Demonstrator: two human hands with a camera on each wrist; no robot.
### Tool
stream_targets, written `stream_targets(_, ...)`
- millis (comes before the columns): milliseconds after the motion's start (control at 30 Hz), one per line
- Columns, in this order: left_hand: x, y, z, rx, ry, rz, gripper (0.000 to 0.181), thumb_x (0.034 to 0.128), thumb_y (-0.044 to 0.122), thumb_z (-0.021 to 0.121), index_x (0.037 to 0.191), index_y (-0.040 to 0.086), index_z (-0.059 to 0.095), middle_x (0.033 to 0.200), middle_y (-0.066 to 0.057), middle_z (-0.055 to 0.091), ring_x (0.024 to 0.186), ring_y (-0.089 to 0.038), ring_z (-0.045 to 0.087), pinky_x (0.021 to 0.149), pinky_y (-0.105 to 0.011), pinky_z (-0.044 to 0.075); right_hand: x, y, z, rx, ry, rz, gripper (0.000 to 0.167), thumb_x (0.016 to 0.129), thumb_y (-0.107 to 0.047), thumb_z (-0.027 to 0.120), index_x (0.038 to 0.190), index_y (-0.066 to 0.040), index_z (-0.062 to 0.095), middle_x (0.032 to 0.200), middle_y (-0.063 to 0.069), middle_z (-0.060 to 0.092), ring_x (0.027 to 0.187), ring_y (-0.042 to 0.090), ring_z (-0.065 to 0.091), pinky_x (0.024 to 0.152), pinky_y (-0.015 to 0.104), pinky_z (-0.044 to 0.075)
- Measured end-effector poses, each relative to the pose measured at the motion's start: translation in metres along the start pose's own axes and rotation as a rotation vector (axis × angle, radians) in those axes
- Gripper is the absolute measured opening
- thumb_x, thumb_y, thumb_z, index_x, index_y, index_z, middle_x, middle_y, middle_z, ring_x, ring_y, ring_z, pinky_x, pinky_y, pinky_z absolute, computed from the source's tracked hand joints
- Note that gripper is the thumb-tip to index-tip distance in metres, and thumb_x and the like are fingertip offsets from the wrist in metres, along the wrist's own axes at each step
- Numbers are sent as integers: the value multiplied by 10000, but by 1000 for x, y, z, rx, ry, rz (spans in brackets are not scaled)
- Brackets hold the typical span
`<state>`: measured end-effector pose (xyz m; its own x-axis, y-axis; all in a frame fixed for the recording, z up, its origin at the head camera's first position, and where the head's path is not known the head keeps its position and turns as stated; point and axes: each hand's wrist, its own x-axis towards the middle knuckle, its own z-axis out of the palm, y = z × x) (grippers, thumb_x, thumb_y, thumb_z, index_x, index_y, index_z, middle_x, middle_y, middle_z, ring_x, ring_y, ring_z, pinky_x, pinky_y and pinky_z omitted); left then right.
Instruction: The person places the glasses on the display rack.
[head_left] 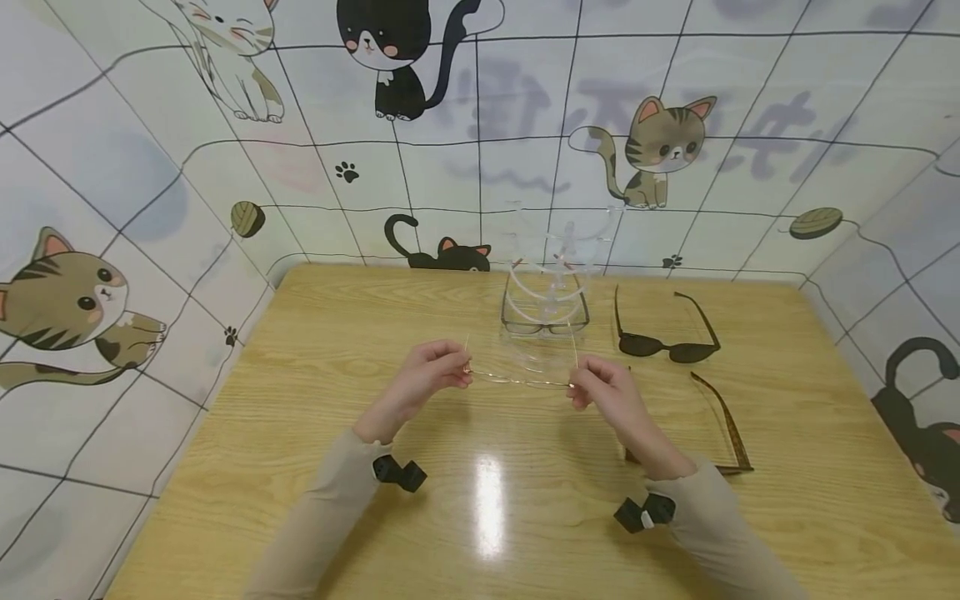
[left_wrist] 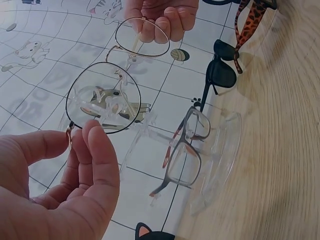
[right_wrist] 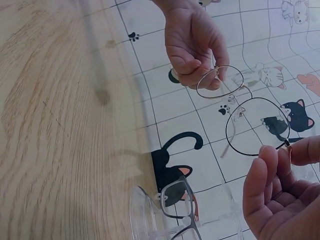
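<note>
Thin wire-framed glasses with round lenses are held level above the table, temples pointing toward the back. My left hand pinches them at one hinge, between thumb and fingers. At the other hinge my right hand pinches the frame the same way. In the left wrist view the thin dark rim stands just above the left fingertips. The right wrist view shows the round rim beside the right fingertips. Behind the hands, a clear display stand carries grey-framed glasses low down.
Black sunglasses lie right of the stand. Tortoiseshell glasses lie nearer, partly hidden by my right forearm. The wooden table meets a cat-patterned backdrop at its back and sides.
</note>
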<state>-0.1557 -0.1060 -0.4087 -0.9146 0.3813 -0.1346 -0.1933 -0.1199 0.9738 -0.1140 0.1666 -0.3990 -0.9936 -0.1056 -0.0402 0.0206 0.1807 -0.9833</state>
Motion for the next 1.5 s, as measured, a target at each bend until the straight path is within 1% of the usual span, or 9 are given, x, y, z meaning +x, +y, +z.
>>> stream_targets(267, 9, 0, 12, 14, 25, 8, 109, 940, 30, 523, 958, -75, 548, 762, -30, 602, 684, -113, 626, 682, -239, 548, -3, -2, -9, 10, 53, -23, 220, 931, -57, 506, 778, 96, 543, 645, 53, 599, 536, 150, 568, 574, 281, 534)
stream_targets(433, 16, -1, 19, 3, 27, 14, 75, 938, 22, 519, 937, -42, 557, 766, -35, 603, 685, -110, 628, 676, -232, 547, 0, 0, -16, 5, 84, -27, 220, 932, -72, 504, 788, 89, 545, 656, 23, 589, 547, 173, 575, 570, 284, 537)
stream_targets(633, 26, -2, 27, -5, 33, 22, 83, 940, 33, 523, 931, -42, 556, 765, -33, 596, 681, -113, 616, 682, -234, 544, 8, 5, -24, -4, 109, -49, 217, 928, -56, 497, 788, 102, 552, 641, 13, 588, 539, 176, 578, 546, 275, 535)
stream_targets(833, 36, 1, 32, -15, 72, -12, 54, 934, 34, 533, 911, -5, 564, 755, -45, 604, 663, -117, 611, 671, -231, 542, 18, 5, -30, -27, 122, -54, 214, 926, -50, 500, 772, 88, 553, 634, 3, 588, 536, 146, 571, 541, 288, 534)
stream_targets(967, 43, 4, 34, -9, 87, -13, 95, 937, 27, 525, 945, -62, 558, 739, -40, 605, 655, -114, 612, 663, -228, 542, 26, 3, -34, -36, 126, -48, 214, 925, -62, 504, 796, 100, 559, 632, -11, 591, 542, 163, 582, 551, 298, 540)
stream_targets(1100, 51, 7, 35, -18, 96, -19, 158, 940, 40, 532, 1002, -104, 546, 728, -28, 611, 650, -109, 613, 650, -216, 541, 34, 3, -39, -37, 126, -32, 200, 929, -78, 501, 802, 61, 570, 638, -12, 592, 550, 161, 583, 567, 306, 544)
stream_targets(1167, 54, 7, 35, -29, 97, -21, 146, 942, 49, 537, 990, -87, 560, 735, -40, 614, 650, -111, 612, 645, -214, 541, 38, 2, -41, -38, 124, -21, 194, 933, -86, 497, 817, 52, 570, 646, -10, 590, 555, 148, 577, 570, 299, 542)
stream_targets(1300, 61, 7, 37, -48, 114, -21, 96, 948, 53, 531, 907, -14, 586, 770, -83, 612, 659, -115, 612, 647, -217, 541, 45, 2, -44, -47, 122, -2, 216, 933, -98, 487, 862, 97, 548, 657, -6, 581, 562, 141, 567, 574, 284, 535)
stream_targets(1500, 73, 9, 39, -69, 166, -41, 100, 954, 67, 528, 887, 15, 583, 784, -71, 591, 658, -105, 607, 644, -205, 536, 62, 3, -48, -31, 128, 24, 201, 927, -125, 492, 813, 24, 564, 650, -2, 578, 555, 119, 557, 573, 278, 530)
